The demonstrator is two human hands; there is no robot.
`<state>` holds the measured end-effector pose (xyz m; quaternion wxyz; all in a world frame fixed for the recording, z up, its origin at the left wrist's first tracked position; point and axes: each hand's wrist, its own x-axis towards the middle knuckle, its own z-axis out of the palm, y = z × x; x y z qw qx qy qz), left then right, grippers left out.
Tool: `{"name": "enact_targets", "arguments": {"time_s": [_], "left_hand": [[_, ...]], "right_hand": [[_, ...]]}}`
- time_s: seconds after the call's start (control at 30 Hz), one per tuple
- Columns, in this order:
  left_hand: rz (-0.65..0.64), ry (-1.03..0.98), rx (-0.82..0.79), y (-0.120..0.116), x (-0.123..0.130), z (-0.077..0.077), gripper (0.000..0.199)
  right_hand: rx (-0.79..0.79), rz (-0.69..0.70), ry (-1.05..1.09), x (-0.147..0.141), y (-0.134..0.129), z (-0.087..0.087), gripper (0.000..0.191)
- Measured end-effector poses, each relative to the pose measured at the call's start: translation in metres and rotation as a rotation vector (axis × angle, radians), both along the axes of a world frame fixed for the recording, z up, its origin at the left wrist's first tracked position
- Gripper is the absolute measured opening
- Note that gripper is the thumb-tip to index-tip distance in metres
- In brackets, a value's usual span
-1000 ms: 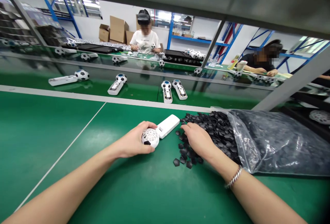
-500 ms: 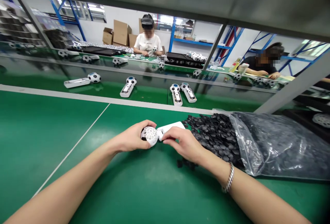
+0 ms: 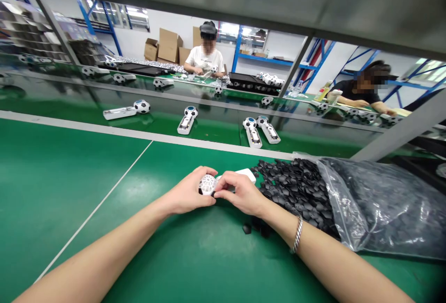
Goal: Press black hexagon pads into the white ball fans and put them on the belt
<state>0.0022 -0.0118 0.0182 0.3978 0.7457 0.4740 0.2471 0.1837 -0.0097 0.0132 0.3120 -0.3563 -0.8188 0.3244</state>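
My left hand point(image 3: 190, 193) is wrapped round the ball-shaped head of a white handheld piece point(image 3: 208, 185), whose lattice faces up. Its white handle point(image 3: 248, 174) points right, partly hidden behind my right hand point(image 3: 240, 192). The thumb and fingertips of my right hand pinch a small black piece point(image 3: 213, 194) against the ball's lower right side. Many black pieces point(image 3: 296, 182) lie in a heap just right of my right hand, spilling from a clear plastic bag point(image 3: 386, 205).
Several white pieces with football-patterned heads, one of them point(image 3: 188, 120) upright in view, lie on the green belt point(image 3: 216, 135) beyond the pale rail point(image 3: 87, 130). Two people point(image 3: 205, 56) sit across the line. A slanting metal post point(image 3: 386, 135) stands at right.
My right hand has moved left onto the ball and a black piece now shows at its fingertips. The pieces on the belt appear further right.
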Motion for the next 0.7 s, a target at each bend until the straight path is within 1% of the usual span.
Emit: {"name": "enact_targets", "arguments": {"time_s": [0.1,0.17,0.23,0.33,0.37,0.43,0.47,0.53,0.57,0.63,0.7], "left_hand": [[0.028,-0.022,-0.022,-0.001,0.004,0.001,0.05],[0.057,-0.051,-0.047,-0.001,0.005,0.002,0.05],[0.083,-0.133,-0.112,-0.001,0.005,0.002,0.051],[0.141,-0.354,-0.336,0.004,0.0,0.003,0.054],[0.167,-0.421,-0.41,0.008,-0.003,0.004,0.054],[0.189,-0.521,-0.495,0.02,-0.008,0.009,0.053],[0.174,-0.556,-0.496,0.028,-0.01,0.013,0.05],[0.184,-0.569,-0.405,0.053,-0.014,0.021,0.041],[0.227,-0.552,-0.327,0.068,-0.015,0.025,0.041],[0.39,-0.478,-0.172,0.103,-0.017,0.03,0.046],[0.525,-0.4,-0.106,0.141,-0.017,0.029,0.052]], "right_hand": [[-0.059,0.026,0.009,-0.002,0.004,-0.002,0.009],[-0.049,0.026,-0.018,-0.003,0.007,-0.001,0.011],[0.037,0.011,-0.103,0.0,0.009,0.002,0.017],[0.242,0.024,-0.328,0.013,0.016,0.01,0.043],[0.297,0.032,-0.401,0.019,0.021,0.012,0.048],[0.343,0.01,-0.494,0.031,0.032,0.014,0.041],[0.327,-0.019,-0.492,0.036,0.04,0.015,0.037],[0.213,-0.078,-0.4,0.042,0.055,0.016,0.032],[0.123,-0.118,-0.318,0.043,0.063,0.017,0.03],[-0.129,-0.219,-0.068,0.043,0.08,0.019,0.028],[-0.44,-0.306,0.253,0.043,0.096,0.019,0.028]]}}
